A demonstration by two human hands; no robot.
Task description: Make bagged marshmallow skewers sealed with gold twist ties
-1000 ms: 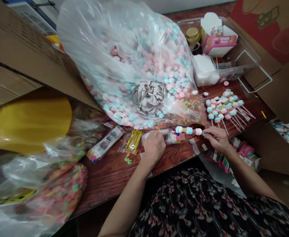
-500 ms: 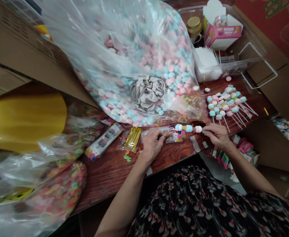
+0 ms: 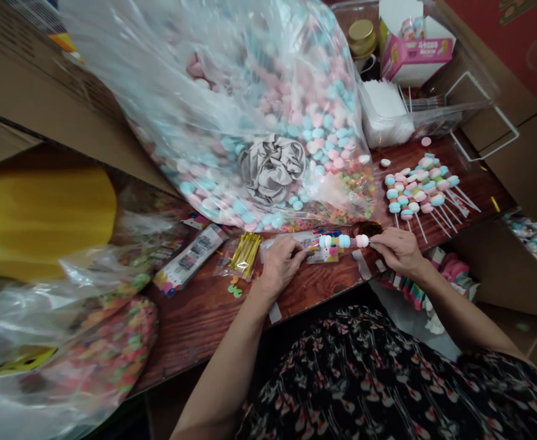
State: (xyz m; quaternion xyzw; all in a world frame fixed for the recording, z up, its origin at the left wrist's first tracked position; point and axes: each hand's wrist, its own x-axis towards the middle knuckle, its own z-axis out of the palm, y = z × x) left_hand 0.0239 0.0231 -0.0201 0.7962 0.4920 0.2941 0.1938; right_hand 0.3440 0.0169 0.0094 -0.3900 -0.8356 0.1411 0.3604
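My right hand pinches the stick end of a skewer of pink, blue and white marshmallow candies, just past its pink end piece. My left hand grips a clear cellophane bag lying on the wooden table. The skewer's left end lies against a printed card in that bag. Gold twist ties lie left of my left hand. A huge clear bag of pastel candies bulges just above both hands. Several finished candy skewers lie beyond my right hand.
Beyond the skewers stand a pink printed box, a gold-lidded jar and white paper squares. Printed packets lie on the table. Cardboard boxes flank it, and a bag of colourful candies sits at lower left.
The whole scene has shifted slightly left and up in view. Both hands keep their hold, and the skewer sits a little closer to the bag.
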